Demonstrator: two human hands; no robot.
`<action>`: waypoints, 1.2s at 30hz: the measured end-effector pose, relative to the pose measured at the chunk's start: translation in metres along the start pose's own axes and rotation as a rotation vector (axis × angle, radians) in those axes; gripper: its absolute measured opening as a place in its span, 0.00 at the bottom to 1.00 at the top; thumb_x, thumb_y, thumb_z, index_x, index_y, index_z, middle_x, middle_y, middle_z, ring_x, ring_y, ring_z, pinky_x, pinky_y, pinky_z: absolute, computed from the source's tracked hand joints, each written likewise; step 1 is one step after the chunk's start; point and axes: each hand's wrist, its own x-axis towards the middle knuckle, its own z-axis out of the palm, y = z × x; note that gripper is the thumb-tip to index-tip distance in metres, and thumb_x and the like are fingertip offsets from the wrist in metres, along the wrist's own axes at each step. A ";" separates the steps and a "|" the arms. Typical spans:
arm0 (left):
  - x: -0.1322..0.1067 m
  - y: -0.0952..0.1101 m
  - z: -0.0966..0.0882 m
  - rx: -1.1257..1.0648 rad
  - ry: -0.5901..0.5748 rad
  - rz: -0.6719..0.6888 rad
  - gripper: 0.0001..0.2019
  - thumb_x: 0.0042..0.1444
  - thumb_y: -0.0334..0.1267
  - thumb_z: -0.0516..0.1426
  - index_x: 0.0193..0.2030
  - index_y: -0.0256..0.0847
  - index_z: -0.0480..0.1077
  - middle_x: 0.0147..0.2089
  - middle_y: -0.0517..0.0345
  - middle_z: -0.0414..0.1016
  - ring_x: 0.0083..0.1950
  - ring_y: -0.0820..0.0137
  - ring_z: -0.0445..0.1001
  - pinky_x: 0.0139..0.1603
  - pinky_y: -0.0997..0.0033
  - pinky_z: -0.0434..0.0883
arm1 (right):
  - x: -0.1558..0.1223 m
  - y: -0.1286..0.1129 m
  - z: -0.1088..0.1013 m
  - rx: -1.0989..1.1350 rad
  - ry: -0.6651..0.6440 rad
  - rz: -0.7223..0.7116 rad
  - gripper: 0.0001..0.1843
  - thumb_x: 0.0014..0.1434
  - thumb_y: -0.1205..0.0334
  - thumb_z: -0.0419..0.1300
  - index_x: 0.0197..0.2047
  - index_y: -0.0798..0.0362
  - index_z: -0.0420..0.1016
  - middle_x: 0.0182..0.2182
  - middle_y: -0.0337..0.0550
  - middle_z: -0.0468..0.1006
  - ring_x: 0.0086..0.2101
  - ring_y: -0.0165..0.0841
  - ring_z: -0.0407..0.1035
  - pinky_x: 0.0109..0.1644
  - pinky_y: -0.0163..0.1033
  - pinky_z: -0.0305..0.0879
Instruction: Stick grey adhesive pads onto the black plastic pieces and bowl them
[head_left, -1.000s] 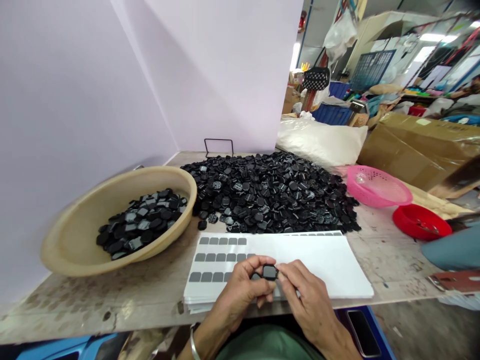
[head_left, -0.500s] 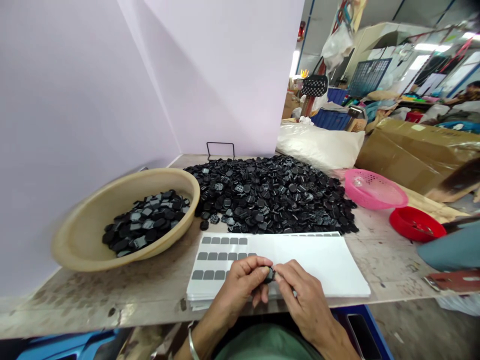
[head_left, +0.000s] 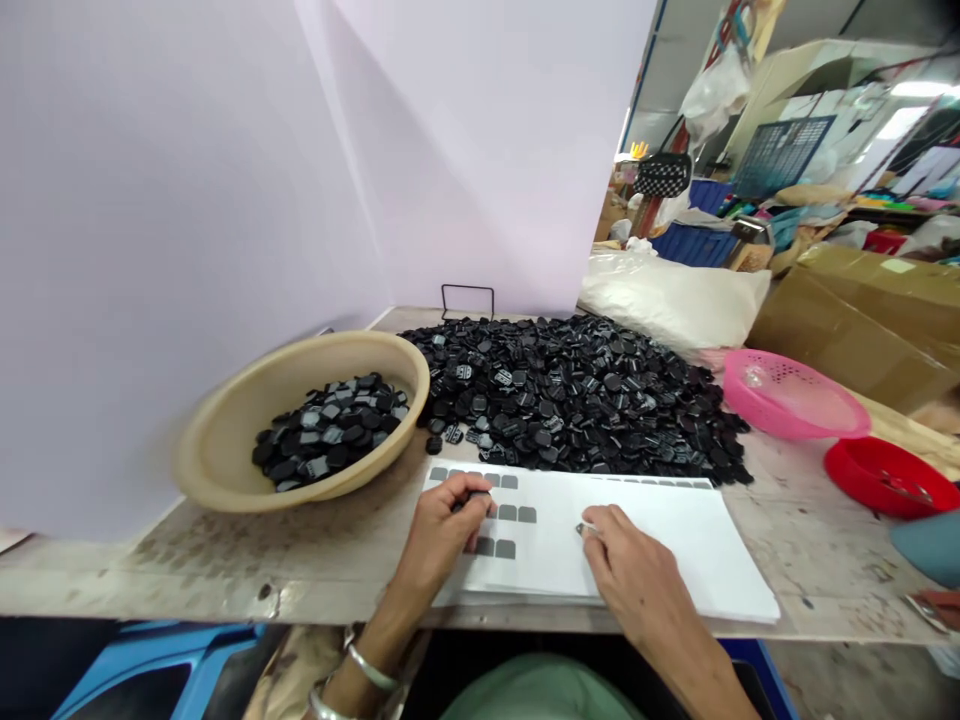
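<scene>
My left hand (head_left: 442, 525) is closed around a small black plastic piece (head_left: 474, 497), mostly covered by the fingers, above the left part of a stack of white sheets (head_left: 559, 575). Rows of grey stickers (head_left: 505, 549) with rounded corners cover that side of the top sheet. Over the middle of the sheet, the thumb and forefinger of my right hand (head_left: 637, 565) pinch a tiny dark bit (head_left: 580, 528), too small to identify. Just beyond the sheets spreads a large heap of black plastic pieces (head_left: 585, 400).
A beige basin (head_left: 202, 455) on the left holds black and grey-faced pieces (head_left: 330, 435). To the right are a pink basket (head_left: 795, 400), a red bowl (head_left: 862, 475) and a cardboard box (head_left: 862, 320). A black wire stand (head_left: 469, 288) and a white sack (head_left: 675, 300) stand behind.
My hands were together at the black piece; now they are apart, the left with the piece farther left, the right to the right with the tiny bit. The camera view has turned left.
</scene>
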 end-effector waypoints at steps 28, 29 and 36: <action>0.027 0.004 -0.001 0.039 -0.090 -0.001 0.11 0.48 0.41 0.53 0.38 0.38 0.64 0.23 0.62 0.69 0.18 0.78 0.61 0.19 0.79 0.56 | 0.025 -0.006 0.005 0.532 -0.035 -0.153 0.09 0.63 0.62 0.50 0.30 0.50 0.61 0.26 0.34 0.69 0.27 0.29 0.64 0.32 0.33 0.58; 0.031 0.008 -0.005 0.045 -0.050 0.024 0.12 0.49 0.41 0.53 0.38 0.38 0.64 0.24 0.62 0.69 0.19 0.78 0.62 0.19 0.79 0.55 | 0.024 -0.006 0.004 0.501 -0.030 -0.131 0.09 0.64 0.62 0.49 0.31 0.50 0.62 0.28 0.34 0.70 0.28 0.30 0.65 0.33 0.34 0.58; 0.050 0.033 -0.017 0.300 0.000 0.195 0.09 0.49 0.42 0.58 0.35 0.39 0.72 0.27 0.63 0.68 0.29 0.73 0.64 0.29 0.75 0.59 | 0.032 -0.023 0.011 -0.075 0.001 -0.096 0.09 0.65 0.70 0.46 0.37 0.50 0.65 0.33 0.41 0.73 0.31 0.36 0.70 0.32 0.39 0.56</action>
